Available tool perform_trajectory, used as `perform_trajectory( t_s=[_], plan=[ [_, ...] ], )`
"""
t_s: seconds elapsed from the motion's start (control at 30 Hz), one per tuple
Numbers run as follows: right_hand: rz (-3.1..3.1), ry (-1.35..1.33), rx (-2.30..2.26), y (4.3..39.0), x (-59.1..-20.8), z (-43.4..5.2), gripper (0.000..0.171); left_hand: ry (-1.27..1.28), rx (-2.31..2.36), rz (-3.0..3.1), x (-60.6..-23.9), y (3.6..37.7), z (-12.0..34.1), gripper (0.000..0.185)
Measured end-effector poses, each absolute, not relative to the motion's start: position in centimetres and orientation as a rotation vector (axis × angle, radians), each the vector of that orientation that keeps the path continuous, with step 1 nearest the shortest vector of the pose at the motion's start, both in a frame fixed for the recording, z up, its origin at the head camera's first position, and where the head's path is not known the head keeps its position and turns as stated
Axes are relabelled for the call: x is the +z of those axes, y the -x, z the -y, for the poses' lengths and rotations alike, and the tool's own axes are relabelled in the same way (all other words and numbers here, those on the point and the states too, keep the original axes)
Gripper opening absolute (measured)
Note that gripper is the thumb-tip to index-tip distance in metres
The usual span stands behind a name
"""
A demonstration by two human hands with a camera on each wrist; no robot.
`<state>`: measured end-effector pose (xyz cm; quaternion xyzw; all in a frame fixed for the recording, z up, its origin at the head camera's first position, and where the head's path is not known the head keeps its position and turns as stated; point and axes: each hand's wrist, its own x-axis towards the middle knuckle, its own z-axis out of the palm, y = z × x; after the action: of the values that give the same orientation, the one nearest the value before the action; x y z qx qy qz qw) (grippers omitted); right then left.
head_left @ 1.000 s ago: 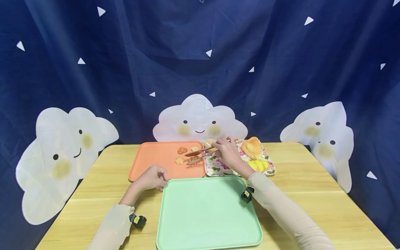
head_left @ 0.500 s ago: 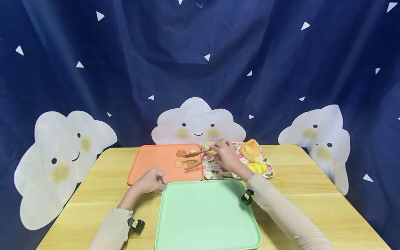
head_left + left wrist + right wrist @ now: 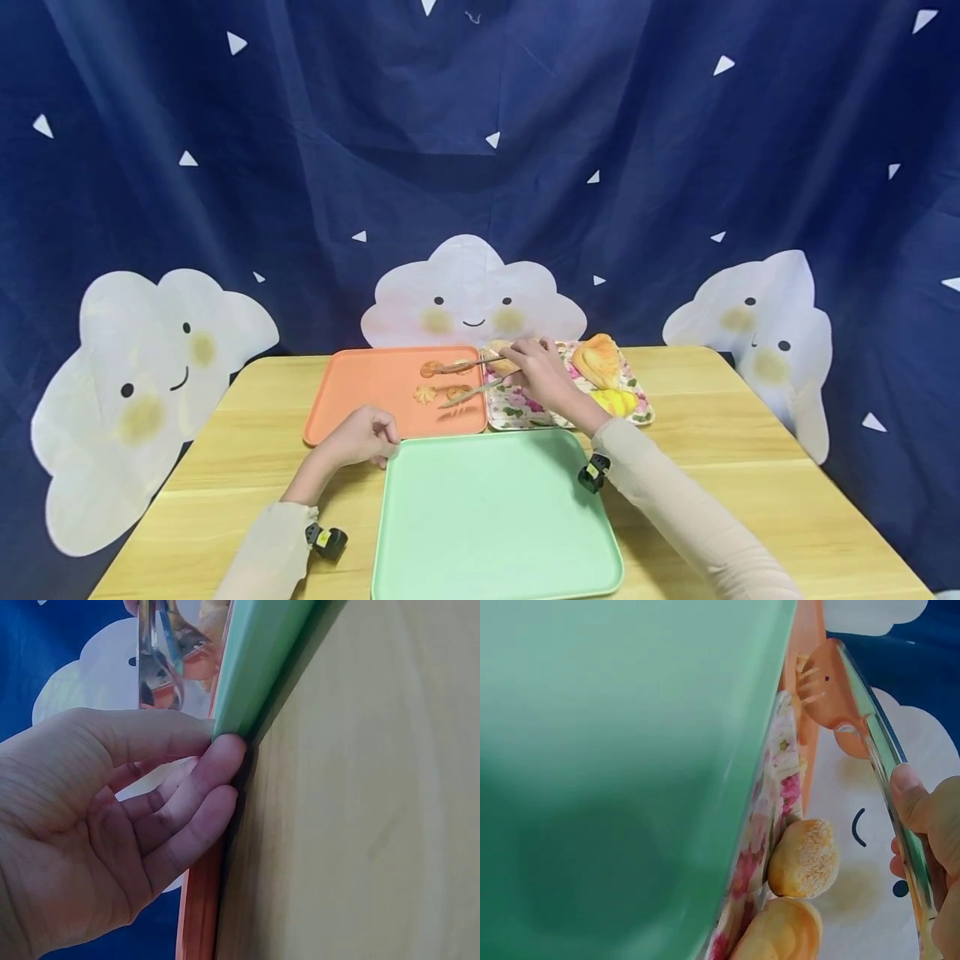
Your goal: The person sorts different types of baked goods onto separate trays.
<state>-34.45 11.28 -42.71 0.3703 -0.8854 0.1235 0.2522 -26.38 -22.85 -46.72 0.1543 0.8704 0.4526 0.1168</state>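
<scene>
two hands | right hand (image 3: 536,371) grips tongs (image 3: 468,379) | tips over orange tray (image 3: 360,400)

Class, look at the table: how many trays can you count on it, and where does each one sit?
3. The green tray lies nearest the person, the orange tray behind it to the left, the flowered tray behind it to the right. None seems hidden.
</scene>
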Motion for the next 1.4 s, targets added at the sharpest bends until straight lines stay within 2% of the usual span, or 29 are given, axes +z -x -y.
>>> perform_trajectory(
  t_s=[0.5, 0.77, 1.4],
  plan=[
    [2.448, -0.932, 0.449, 32.5, -41.5, -12.4, 0.046, -0.41, 1.316, -2.57, -46.7, 26.2, 22.7, 0.007],
    [2.37, -0.862, 0.567, 31.5, -41.4, -14.2, 0.057, -0.421, 1.317, -2.566, -46.8, 26.0, 22.8, 0.008],
    [2.231, -0.659, 0.495, 29.2, -40.8, -21.1, 0.055, -0.417, 1.335, -2.576, -46.6, 25.6, 22.4, 0.009]
  ],
)
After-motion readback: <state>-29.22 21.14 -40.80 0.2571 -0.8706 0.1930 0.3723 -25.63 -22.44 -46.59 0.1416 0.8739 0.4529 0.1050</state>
